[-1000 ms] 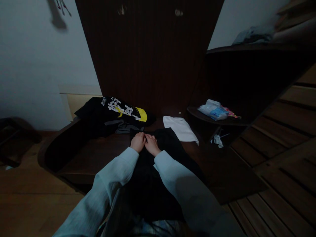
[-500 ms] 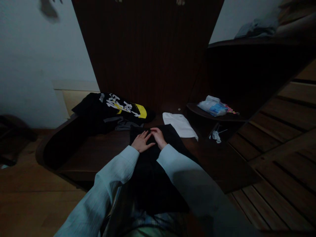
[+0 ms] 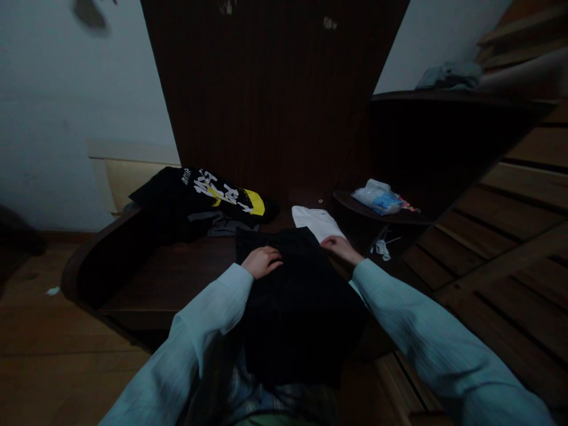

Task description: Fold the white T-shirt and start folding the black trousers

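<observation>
A black garment lies spread on a dark wooden table and hangs toward my lap. My left hand rests flat on its upper left part with the fingers spread, holding nothing. My right hand sits at the garment's right edge, beside a folded white cloth; its fingers lie low on the cloth edge, and whether they pinch it is hard to make out. Both arms wear pale blue sleeves.
A black shirt with white and yellow print lies crumpled at the table's back left. A small round shelf holds a plastic packet. A dark wooden cabinet stands behind. Wooden slats run along the right.
My hands were together at the garment's top middle. The right hand has slid out to the garment's right edge while the left has stayed, opening flat.
</observation>
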Motion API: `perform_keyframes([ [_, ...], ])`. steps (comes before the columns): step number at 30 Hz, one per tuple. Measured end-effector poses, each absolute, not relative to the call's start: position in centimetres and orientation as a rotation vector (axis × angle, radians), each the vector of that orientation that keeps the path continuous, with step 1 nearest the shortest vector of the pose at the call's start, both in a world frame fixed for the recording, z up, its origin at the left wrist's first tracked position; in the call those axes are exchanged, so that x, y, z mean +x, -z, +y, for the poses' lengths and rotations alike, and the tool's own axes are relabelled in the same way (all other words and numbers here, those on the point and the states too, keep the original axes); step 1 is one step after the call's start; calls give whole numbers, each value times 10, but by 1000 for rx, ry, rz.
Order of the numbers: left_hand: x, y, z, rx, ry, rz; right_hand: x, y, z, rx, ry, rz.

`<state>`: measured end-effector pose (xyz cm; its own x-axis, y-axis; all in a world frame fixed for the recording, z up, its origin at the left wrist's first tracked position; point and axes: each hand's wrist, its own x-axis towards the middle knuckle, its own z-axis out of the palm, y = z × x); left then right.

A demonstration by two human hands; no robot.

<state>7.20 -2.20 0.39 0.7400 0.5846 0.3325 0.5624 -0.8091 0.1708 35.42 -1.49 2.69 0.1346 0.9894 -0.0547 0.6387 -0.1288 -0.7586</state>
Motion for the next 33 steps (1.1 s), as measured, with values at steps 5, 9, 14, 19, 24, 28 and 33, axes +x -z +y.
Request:
perform_keyframes([
  [5, 71, -7, -24, 2846, -567, 962, 343, -33, -26, -1898, -1032, -1569],
  [9, 72, -6, -23, 2839, -565, 875, 335, -49, -27, -2007, -937, -1744],
  [14, 74, -4, -21, 2816, -461, 895, 308, -78, -31, -2024, -504, -2076],
  [19, 74, -5, -20, 2820, -411, 897, 261, -82, -45, -1822, -219, -2418],
  [24, 74, -5, -20, 2836, -439, 869, 239, -69, -45, -1801, -247, -2522],
  [28, 74, -7, -20, 2824, -495, 931, 237, -61, -41, -1798, -288, -2534],
  [33, 73, -11, -23, 2738, -645, 1263, 229, -49, -40, -1801, -273, -2546],
])
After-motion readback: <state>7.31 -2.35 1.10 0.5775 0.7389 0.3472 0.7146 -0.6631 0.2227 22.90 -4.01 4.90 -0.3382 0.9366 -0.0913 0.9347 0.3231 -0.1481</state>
